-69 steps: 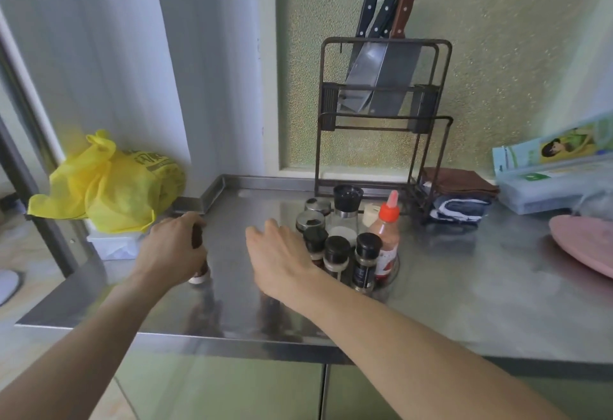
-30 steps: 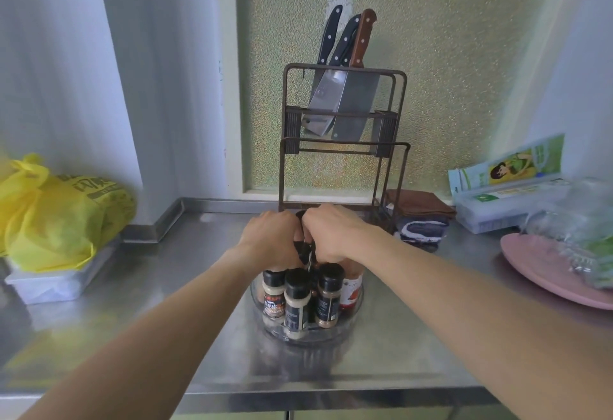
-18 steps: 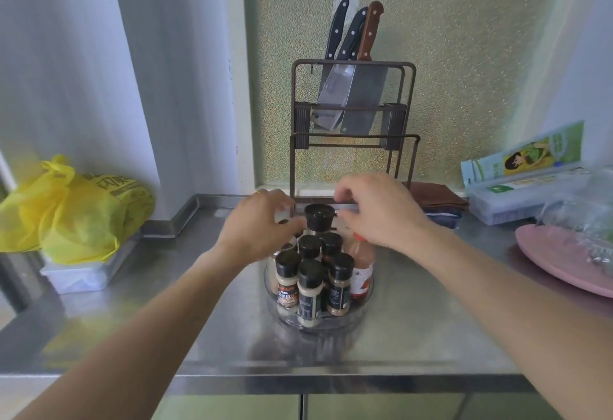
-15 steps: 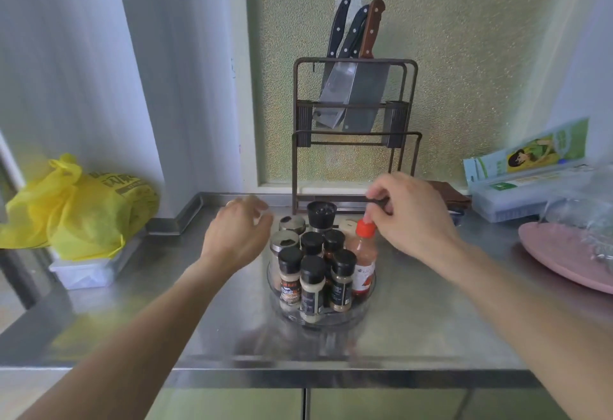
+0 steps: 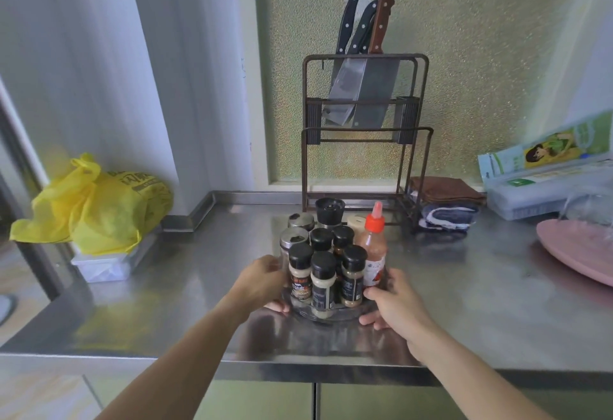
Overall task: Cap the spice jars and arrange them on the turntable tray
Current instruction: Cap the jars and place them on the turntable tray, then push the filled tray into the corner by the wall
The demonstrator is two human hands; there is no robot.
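A clear round turntable tray (image 5: 326,316) sits on the steel counter near its front edge. Several black-capped spice jars (image 5: 322,280) stand upright on it, with two steel-lidded shakers (image 5: 293,244), a black grinder (image 5: 329,211) and a red-capped sauce bottle (image 5: 374,250) behind them. My left hand (image 5: 262,282) grips the tray's left rim and my right hand (image 5: 393,300) grips its right rim. Every jar that I can see has a cap on.
A knife rack (image 5: 363,127) with several knives stands right behind the tray. A yellow bag (image 5: 96,204) on a white box lies at the left. Folded cloths (image 5: 442,202), a clear box (image 5: 544,192) and a pink plate (image 5: 578,253) are at the right.
Both hands came down from above the jar tops and closed on the two sides of the tray. The jars stand as before.
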